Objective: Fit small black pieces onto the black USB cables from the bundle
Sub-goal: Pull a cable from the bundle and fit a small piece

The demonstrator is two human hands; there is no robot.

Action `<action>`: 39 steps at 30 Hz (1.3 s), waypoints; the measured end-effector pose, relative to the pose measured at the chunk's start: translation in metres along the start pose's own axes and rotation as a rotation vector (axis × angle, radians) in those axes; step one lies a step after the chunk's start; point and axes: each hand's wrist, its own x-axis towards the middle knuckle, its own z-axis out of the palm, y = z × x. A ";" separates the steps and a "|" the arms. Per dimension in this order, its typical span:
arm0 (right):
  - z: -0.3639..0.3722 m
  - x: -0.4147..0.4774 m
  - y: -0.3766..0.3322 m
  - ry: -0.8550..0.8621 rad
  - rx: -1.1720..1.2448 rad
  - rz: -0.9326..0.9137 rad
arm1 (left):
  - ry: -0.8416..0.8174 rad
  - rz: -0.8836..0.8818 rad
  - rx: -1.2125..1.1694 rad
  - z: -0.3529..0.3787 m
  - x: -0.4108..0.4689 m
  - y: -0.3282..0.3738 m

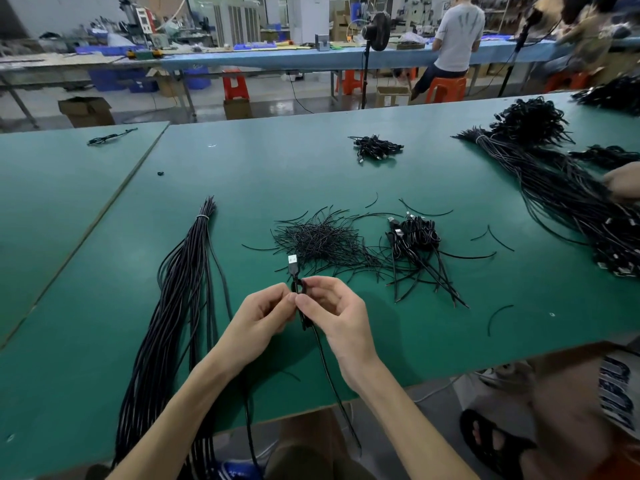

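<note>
Pinching the one USB cable (305, 322) just below its plug (293, 263) at lower centre of the frame, the left hand (261, 318) and right hand (334, 308) both have fingertips closed on it, with one small black piece (300, 287) apparently between them. It seems best to hold the cable taut with the left while the right works the piece snug. Counted: two hands, one cable held, one tied bundle (180, 289) at left. The thin pieces piled (322, 240) at centre are too many to count.
</note>
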 end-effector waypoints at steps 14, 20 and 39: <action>0.005 0.001 -0.007 -0.020 -0.392 -0.220 | 0.041 -0.143 -0.214 -0.003 0.001 -0.003; 0.010 0.004 -0.024 -0.121 -0.801 -0.563 | 0.062 -0.142 -0.283 -0.005 0.003 -0.006; -0.006 -0.014 -0.016 -0.155 -0.579 -0.263 | 0.211 -0.020 -0.130 -0.007 0.000 -0.007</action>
